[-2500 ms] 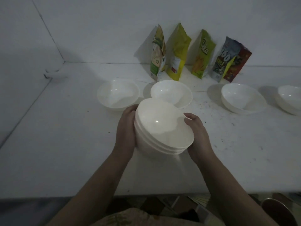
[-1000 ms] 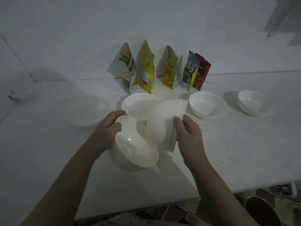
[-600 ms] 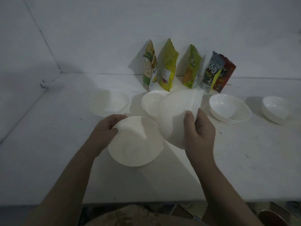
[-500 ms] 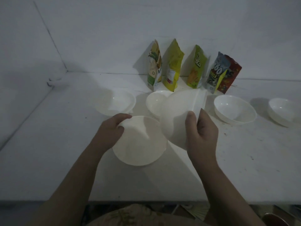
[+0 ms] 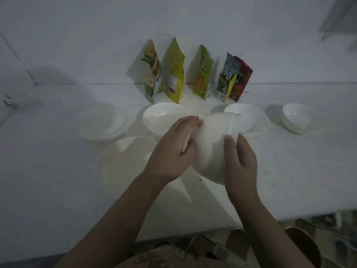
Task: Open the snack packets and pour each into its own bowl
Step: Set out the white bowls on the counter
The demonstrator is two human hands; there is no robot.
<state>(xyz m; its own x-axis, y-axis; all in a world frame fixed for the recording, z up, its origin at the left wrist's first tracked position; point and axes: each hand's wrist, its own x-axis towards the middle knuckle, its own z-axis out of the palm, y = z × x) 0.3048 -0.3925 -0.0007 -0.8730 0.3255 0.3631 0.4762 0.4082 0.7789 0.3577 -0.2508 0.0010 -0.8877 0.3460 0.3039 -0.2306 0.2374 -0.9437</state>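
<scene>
Both my hands, left and right, clamped on tilted bowl stack mid-worktop, packets along back edge.

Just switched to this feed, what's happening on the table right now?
A person is separating stacked white bowls. Both the left hand and the right hand grip the nested bowls, tilted on edge above the white table. Five single bowls already sit out, the nearest bowl by the left wrist. Five snack packets stand unopened against the back wall, none of them touched yet.
</scene>
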